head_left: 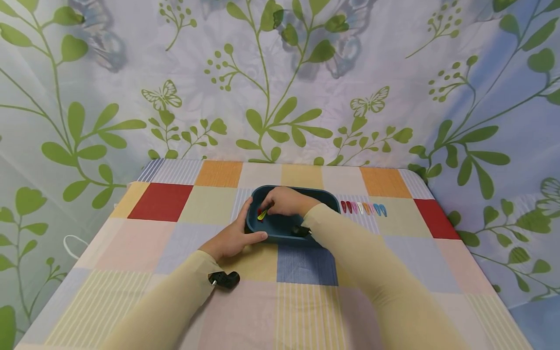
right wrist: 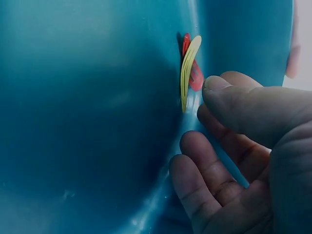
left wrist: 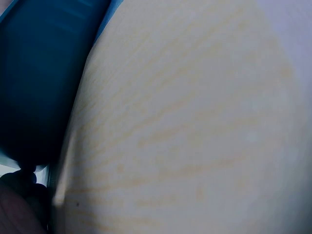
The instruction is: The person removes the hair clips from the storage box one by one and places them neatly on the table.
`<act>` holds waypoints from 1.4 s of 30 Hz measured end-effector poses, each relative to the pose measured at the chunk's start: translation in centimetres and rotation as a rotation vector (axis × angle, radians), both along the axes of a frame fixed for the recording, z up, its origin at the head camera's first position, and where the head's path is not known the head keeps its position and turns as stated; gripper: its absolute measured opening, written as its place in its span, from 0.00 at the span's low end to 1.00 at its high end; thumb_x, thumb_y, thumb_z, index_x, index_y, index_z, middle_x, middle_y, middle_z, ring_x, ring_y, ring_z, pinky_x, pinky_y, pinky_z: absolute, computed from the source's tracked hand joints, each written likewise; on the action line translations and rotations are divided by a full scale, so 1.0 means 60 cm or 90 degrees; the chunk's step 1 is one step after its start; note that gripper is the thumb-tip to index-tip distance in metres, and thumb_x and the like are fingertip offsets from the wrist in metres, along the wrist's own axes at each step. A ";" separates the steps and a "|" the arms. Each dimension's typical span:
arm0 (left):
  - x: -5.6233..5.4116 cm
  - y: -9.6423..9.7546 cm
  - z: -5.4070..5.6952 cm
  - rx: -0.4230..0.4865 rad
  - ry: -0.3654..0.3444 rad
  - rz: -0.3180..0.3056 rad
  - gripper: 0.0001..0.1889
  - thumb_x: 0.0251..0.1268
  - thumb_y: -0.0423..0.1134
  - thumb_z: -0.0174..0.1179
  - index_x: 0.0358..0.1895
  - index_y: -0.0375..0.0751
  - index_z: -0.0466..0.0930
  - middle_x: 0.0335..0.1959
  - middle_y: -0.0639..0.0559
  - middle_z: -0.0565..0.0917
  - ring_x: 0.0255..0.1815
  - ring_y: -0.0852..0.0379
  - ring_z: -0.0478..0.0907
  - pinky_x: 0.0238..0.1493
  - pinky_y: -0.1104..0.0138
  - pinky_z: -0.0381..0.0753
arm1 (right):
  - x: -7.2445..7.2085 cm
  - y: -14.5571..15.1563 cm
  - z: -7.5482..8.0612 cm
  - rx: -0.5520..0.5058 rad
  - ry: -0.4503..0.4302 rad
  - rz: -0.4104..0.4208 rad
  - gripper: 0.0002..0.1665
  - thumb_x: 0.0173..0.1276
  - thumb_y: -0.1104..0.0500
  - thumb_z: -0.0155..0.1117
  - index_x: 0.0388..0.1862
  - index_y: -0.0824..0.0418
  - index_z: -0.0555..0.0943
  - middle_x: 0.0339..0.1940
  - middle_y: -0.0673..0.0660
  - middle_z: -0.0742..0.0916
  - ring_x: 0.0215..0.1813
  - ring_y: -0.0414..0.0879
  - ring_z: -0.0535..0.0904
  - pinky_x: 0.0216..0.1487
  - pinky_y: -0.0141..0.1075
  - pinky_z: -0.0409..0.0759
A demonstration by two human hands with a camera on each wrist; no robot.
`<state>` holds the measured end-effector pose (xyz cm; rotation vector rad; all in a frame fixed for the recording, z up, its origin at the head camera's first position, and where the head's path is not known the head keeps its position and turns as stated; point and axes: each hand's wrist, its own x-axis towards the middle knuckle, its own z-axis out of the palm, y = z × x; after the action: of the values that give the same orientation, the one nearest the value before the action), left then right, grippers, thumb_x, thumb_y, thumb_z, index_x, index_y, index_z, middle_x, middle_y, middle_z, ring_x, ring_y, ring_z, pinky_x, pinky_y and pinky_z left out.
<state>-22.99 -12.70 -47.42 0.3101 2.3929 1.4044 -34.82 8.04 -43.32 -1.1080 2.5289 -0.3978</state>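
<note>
A dark blue tray [head_left: 284, 239] stands in the middle of the table. My left hand [head_left: 234, 236] spans its near left corner, fingers stretched along the left side and thumb at the front wall. Inside the tray is my right hand [head_left: 286, 201], its fingers loosely bent near the left end. A yellow snap hair clip [right wrist: 187, 73] lies across a red snap hair clip [right wrist: 196, 80] against the tray wall. The right thumb tip is right beside the red clip; whether it touches cannot be told. In the left wrist view the left hand is mostly out of sight.
Right of the tray lies a row of several snap hair clips [head_left: 360, 208] in red, pink, white, orange and blue. A patchwork cloth [head_left: 306, 311] covers the table. Behind hangs a leaf-patterned curtain [head_left: 188, 141]. A white cord [head_left: 72, 245] loops at the left edge.
</note>
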 end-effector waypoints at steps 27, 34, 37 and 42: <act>0.000 0.000 -0.001 0.007 0.008 0.001 0.59 0.70 0.60 0.68 0.83 0.79 0.23 0.89 0.49 0.46 0.86 0.42 0.54 0.83 0.40 0.54 | 0.003 -0.021 -0.007 0.063 0.042 0.053 0.13 0.70 0.60 0.74 0.52 0.54 0.93 0.53 0.51 0.91 0.58 0.45 0.85 0.64 0.41 0.81; -0.001 0.000 -0.001 0.008 0.005 -0.004 0.59 0.70 0.59 0.68 0.84 0.77 0.23 0.88 0.47 0.48 0.85 0.42 0.55 0.83 0.40 0.53 | 0.006 -0.024 -0.006 0.075 0.061 0.064 0.12 0.70 0.59 0.75 0.51 0.53 0.93 0.51 0.51 0.91 0.57 0.46 0.84 0.65 0.40 0.81; -0.003 -0.001 -0.004 0.009 0.011 -0.010 0.59 0.71 0.58 0.68 0.84 0.75 0.23 0.88 0.46 0.49 0.85 0.41 0.55 0.82 0.39 0.53 | 0.007 -0.025 -0.006 0.071 0.069 0.065 0.11 0.69 0.58 0.76 0.49 0.53 0.94 0.51 0.51 0.91 0.57 0.45 0.85 0.64 0.40 0.81; -0.004 -0.001 -0.005 0.018 0.012 -0.011 0.60 0.71 0.57 0.68 0.85 0.71 0.23 0.88 0.45 0.51 0.84 0.42 0.57 0.82 0.40 0.54 | 0.009 -0.030 -0.007 0.070 0.078 0.057 0.11 0.69 0.57 0.77 0.49 0.52 0.94 0.50 0.48 0.93 0.55 0.44 0.87 0.62 0.38 0.83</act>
<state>-23.21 -12.78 -47.74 0.3521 2.3820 1.4340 -34.26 6.21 -43.73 -1.2326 2.5585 -0.1699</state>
